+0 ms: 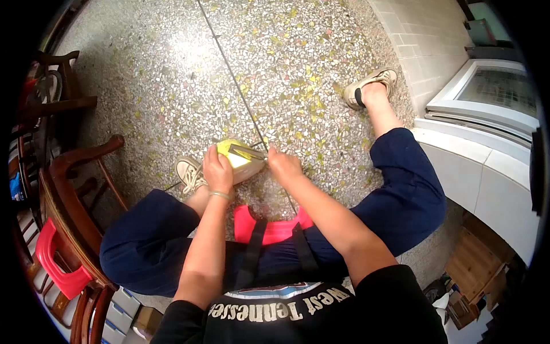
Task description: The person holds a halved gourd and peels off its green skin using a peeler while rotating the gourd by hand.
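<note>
A rounded yellow and pale thing (240,159) is between the two hands, up over the speckled stone floor (154,97), in front of the person's lap. Its top is very bright yellow, a bit like a lemon, and it shines where the light hits it. A dark, slanted patch with a thin line goes across the yellow part. The lower side is a dull, pale grey-cream colour. It is fat and round at the left end and gets narrower at the right end, where there is some grey. The small parts are too blurry to make out.

The left hand (219,170) holds the fat end, with its fingers bent around the side. A thin, pale band (219,195) is on that wrist. The right hand (285,167) is narrow, with its fingers closed together on the thin end. What the fingertips pinch there is too small to tell.

The beige left shoe with laces (191,175) is just beside the left hand, and the thing hides some of the floor near it. The beige right shoe (380,84) is well apart, up by the pale tiled wall (427,43). A bright pink-red seat (279,230) shows between the dark blue trouser legs (401,192), with two black straps (305,249) over it.
</note>
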### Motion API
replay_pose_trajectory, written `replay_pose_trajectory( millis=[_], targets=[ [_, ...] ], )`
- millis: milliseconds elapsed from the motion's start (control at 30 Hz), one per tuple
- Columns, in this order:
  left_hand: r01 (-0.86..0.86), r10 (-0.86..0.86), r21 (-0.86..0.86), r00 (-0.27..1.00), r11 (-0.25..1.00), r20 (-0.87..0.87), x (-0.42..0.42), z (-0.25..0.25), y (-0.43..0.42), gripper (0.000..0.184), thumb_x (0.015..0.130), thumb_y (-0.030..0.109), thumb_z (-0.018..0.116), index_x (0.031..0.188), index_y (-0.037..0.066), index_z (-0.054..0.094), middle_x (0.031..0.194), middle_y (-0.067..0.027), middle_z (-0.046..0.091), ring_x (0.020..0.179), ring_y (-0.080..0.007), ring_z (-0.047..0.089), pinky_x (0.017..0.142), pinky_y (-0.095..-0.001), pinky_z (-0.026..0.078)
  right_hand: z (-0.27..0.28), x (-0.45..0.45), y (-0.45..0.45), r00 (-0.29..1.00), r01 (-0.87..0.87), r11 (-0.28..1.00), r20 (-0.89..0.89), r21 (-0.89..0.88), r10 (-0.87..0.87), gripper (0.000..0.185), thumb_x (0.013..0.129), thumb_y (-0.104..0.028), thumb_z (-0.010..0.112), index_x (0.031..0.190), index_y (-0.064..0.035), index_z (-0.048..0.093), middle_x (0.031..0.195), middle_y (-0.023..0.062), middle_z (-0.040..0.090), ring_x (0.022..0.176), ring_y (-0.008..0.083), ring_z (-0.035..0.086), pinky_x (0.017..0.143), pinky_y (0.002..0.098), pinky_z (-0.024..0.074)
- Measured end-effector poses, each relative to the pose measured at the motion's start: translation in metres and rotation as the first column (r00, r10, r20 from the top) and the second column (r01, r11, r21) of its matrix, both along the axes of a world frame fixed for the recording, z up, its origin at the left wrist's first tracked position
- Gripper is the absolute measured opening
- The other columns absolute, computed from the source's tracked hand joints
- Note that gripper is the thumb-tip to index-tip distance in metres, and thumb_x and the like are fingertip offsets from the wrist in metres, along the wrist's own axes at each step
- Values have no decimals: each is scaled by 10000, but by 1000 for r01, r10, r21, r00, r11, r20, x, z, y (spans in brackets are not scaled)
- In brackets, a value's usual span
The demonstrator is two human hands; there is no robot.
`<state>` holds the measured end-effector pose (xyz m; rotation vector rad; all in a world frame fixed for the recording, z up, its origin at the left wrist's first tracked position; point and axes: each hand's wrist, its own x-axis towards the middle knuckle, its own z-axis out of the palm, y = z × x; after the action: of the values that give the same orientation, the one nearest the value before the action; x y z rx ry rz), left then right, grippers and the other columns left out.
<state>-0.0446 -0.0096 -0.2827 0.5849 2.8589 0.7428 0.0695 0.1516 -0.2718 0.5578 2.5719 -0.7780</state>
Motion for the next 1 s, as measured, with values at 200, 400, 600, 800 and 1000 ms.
replay_pose_trajectory(
  millis=[200,400,600,800,1000],
  targets=[
    [16,-16,-1,1000,1000,11,-7,4,-1,363,845,160,422,1108,-62,537,1109,-249,550,1029,-392,510,924,-433,383,-21,-47,5,996,-71,997,-50,-15,70,124,816,-39,440,909,10,507,806,221,636,752,366,631,644,449,510],
    [-76,76,-4,993,997,93,-13,9,3,380,848,182,401,1091,-58,567,1119,-249,557,1050,-385,514,946,-416,376,-13,-75,31,972,-110,905,147,-411,185,239,729,-109,576,952,-22,587,1009,206,605,988,327,573,791,404,466],
    [-75,75,-1,996,997,57,-9,8,-3,377,837,179,413,1093,-47,573,1099,-244,570,1033,-384,525,925,-412,392,-51,-41,48,884,278,710,461,-647,74,332,773,-125,561,1092,-46,515,777,101,591,624,208,544,560,328,469],
    [-155,145,52,975,987,166,-15,3,-5,386,835,189,408,1094,-35,585,1085,-232,585,1018,-363,547,914,-392,404,-25,18,23,940,337,788,237,-515,-248,302,767,-168,616,1039,-80,521,810,137,606,682,271,588,595,384,479],
    [-147,128,73,967,986,218,-18,5,-6,367,832,183,409,1121,69,604,1121,-180,581,1032,-326,544,916,-373,406,23,4,-3,991,130,974,25,-184,-128,179,730,-94,572,901,-77,523,755,184,623,763,379,612,671,466,483]
  ],
)
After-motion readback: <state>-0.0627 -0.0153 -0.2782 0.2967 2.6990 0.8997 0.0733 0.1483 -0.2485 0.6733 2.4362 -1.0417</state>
